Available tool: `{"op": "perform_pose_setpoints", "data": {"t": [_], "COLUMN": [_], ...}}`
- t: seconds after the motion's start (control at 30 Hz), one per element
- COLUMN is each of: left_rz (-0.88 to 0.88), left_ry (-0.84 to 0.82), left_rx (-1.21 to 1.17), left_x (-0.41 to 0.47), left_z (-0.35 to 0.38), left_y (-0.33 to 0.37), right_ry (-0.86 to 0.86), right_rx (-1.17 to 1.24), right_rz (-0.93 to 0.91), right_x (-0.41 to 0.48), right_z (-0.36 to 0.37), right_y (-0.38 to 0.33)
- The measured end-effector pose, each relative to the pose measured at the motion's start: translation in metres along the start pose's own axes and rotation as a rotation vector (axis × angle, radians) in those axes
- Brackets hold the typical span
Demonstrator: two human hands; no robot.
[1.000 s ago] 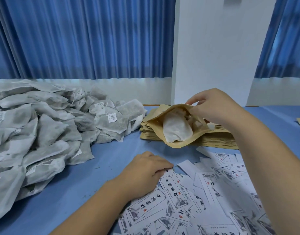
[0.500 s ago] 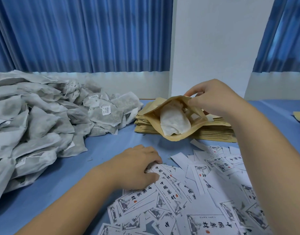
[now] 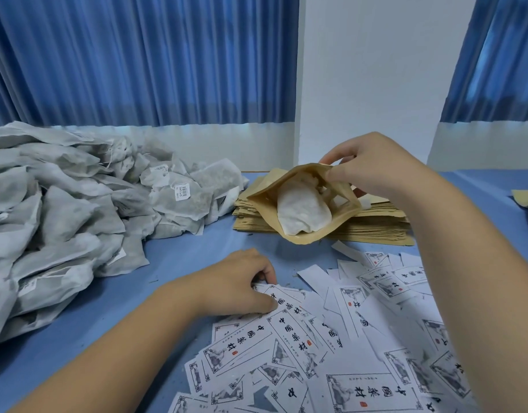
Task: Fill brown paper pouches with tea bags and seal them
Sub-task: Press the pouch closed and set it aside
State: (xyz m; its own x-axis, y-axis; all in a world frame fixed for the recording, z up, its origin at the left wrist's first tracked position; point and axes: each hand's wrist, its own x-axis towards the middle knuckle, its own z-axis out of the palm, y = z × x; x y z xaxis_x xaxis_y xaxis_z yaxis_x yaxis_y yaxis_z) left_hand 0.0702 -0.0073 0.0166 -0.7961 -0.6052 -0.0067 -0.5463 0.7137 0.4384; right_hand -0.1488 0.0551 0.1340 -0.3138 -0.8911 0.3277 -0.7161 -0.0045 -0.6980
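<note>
Right hand [image 3: 376, 174] pinched the rim of the open brown paper pouch [image 3: 265, 198], tea bag [image 3: 301, 213] inside; left hand [image 3: 239, 281] pinched one printed label [image 3: 283, 295], best lifted singly.

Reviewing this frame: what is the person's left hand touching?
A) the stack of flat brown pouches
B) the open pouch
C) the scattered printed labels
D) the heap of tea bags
C: the left hand sits at the edge of the printed labels with its fingers curled onto one, while the right hand holds the open pouch above the stack.
</note>
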Motion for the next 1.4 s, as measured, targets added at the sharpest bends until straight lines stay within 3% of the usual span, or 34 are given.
{"op": "perform_pose_setpoints", "data": {"t": [0.2, 0.5, 0.7, 0.93, 1.07, 1.2, 1.4], "left_rz": [0.009, 0.015, 0.11, 0.1, 0.215, 0.169, 0.139], "left_ry": [0.134, 0.168, 0.379, 0.464, 0.628, 0.795, 0.871], "left_rx": [-0.064, -0.079, -0.038, 0.305, 0.201, -0.064, 0.022], "left_x": [-0.005, -0.011, -0.018, -0.024, -0.025, -0.022, -0.002], "left_z": [-0.008, -0.031, -0.055, -0.056, -0.05, -0.041, -0.027], "left_y": [0.007, 0.026, 0.042, 0.052, 0.062, 0.071, 0.083], "right_ry": [-0.002, -0.013, -0.011, -0.014, -0.015, -0.01, -0.003], "right_rx": [0.001, 0.002, -0.003, -0.003, -0.001, 0.017, 0.026], "right_rz": [-0.001, -0.01, -0.016, -0.019, -0.017, -0.013, -0.023], "right_x": [-0.001, -0.001, 0.001, 0.003, 0.002, 0.001, 0.0], "right_z": [-0.001, -0.001, -0.001, 0.0, -0.002, -0.005, -0.007], "right_y": [0.0, 0.0, 0.002, 0.003, 0.003, 0.004, 0.002]}}
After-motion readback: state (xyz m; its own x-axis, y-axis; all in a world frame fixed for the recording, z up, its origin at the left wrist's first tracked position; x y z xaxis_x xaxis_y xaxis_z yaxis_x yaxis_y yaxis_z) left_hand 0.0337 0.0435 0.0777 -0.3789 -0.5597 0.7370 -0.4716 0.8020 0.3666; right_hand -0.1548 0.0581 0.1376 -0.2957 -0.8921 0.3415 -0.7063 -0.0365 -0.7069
